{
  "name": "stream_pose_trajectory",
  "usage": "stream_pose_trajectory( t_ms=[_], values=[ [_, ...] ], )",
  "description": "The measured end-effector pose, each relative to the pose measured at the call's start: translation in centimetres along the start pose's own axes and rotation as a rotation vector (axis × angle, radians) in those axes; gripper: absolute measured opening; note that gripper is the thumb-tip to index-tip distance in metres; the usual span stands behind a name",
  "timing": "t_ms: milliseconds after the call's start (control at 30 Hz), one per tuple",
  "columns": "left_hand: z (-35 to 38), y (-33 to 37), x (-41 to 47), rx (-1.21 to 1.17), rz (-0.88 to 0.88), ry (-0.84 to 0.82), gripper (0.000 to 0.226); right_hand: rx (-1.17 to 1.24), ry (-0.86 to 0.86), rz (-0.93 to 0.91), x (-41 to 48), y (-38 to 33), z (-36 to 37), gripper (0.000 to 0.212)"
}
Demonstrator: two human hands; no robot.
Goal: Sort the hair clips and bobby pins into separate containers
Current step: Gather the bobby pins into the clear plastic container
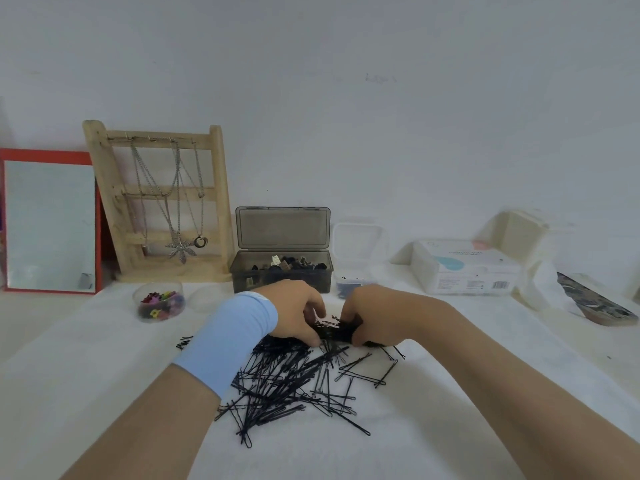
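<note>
A heap of black bobby pins (294, 379) is spread on the white cloth in front of me. At its far edge my left hand (296, 311) and my right hand (370, 315) curl together around a dark bundle of pins (334, 330). Behind the hands stands a smoky grey box (282, 271) with its lid up, holding dark hair clips. To its right is a small clear box (356, 282) with a few dark pins at the bottom. A round clear tub (159, 303) at the left holds small coloured clips.
A wooden necklace stand (162, 202) and a red-framed mirror (50, 223) lean against the wall at the back left. A white carton (467, 268) and a patterned flat object (595, 301) lie at the right. A clear round lid (207, 297) lies beside the tub.
</note>
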State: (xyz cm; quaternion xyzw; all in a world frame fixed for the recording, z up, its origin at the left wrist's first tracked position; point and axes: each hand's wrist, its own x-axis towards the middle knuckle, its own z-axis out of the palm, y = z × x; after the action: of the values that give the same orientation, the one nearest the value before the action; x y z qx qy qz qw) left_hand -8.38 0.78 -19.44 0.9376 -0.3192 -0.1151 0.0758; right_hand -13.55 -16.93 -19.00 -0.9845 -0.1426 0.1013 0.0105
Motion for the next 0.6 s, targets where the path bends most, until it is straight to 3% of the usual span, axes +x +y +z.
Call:
stream_pose_trajectory(
  t_ms=[300,467,600],
  values=[
    [-0.7,-0.7,-0.8,-0.079,-0.016,-0.026,0.039,0.313,0.057,-0.038,-0.5,2.3,-0.7,0.011],
    [-1.1,-0.4,-0.8,-0.236,0.000,0.087,0.028,0.917,0.029,-0.054,-0.2,2.2,0.3,0.011],
    [-1.4,0.0,-1.0,-0.356,0.019,0.116,0.022,1.287,0.077,-0.050,0.5,1.9,0.6,0.024]
  ],
)
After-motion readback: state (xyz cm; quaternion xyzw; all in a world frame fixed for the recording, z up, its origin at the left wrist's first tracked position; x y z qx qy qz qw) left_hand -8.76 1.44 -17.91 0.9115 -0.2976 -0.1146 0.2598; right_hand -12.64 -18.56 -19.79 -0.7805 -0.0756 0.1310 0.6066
